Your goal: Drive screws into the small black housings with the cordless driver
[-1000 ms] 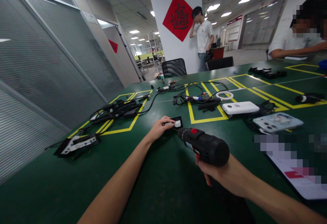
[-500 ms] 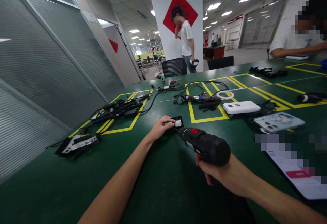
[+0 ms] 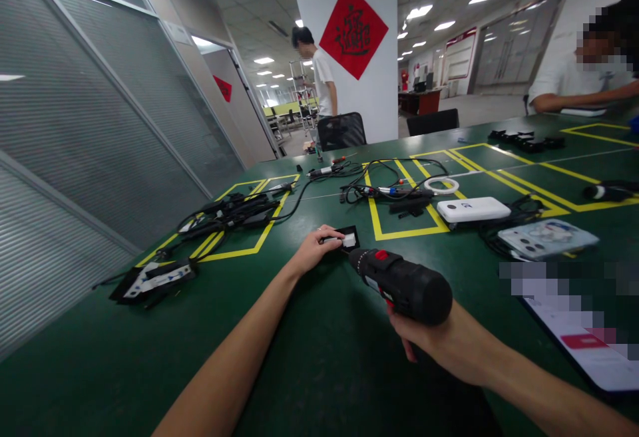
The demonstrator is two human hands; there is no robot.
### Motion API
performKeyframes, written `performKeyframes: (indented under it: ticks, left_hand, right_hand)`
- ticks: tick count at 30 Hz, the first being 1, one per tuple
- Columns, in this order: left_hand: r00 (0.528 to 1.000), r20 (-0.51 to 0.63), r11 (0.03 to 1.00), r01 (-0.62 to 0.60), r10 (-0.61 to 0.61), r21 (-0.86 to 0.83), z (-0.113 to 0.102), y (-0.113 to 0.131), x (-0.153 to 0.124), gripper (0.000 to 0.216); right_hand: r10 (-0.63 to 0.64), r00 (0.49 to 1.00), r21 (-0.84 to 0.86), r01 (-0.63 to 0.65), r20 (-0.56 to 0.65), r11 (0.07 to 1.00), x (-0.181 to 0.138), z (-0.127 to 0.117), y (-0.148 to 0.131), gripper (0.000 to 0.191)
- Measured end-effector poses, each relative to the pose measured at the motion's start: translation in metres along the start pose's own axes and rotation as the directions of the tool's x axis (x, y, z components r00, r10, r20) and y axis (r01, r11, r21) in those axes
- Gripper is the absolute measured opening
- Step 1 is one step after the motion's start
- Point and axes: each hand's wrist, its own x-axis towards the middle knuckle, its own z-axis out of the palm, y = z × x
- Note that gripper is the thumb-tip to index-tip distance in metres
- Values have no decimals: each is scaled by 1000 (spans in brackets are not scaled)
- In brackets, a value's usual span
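My right hand (image 3: pixel 422 334) is wrapped round the grip of a black cordless drill (image 3: pixel 399 284) with a red switch on top. The drill points forward and left, its tip close to a small black plate (image 3: pixel 352 232) that carries a white block (image 3: pixel 348 241). My left hand (image 3: pixel 315 251) holds that plate against the green table, its fingers on the plate's left side and reaching to the white block. Whether the bit touches the plate, I cannot tell; the chuck and fingers partly hide that spot.
Bundled black cables (image 3: pixel 234 211) lie left, near a black-and-white flat part (image 3: pixel 160 281). Ahead are more cabled tools (image 3: pixel 384 192) and a white ring (image 3: pixel 441 185). To the right are a white power bank (image 3: pixel 473 211), a phone (image 3: pixel 546 237) and a tablet-like screen (image 3: pixel 574 337). A person sits far right.
The person standing in the background has moved left, past the pillar's edge. My hands, the drill and the black plate stay almost where they were.
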Motion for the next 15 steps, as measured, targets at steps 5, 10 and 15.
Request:
performKeyframes:
  ticks: [5,10,15]
  left_hand:
    - [1000,-13,1000,0,0,15,1,1,-1,27]
    - [1000,0,1000,0,0,25,1,2,-2,27]
    - [1000,2,1000,-17,17,17,1,0,-1,27]
  right_hand:
    - [27,999,-16,-28,-23,999,0,1,-1,14]
    - [55,997,-74,-58,-45,996,1,2,0,14]
    - [69,997,-65,-71,-44,995,0,3,1,18]
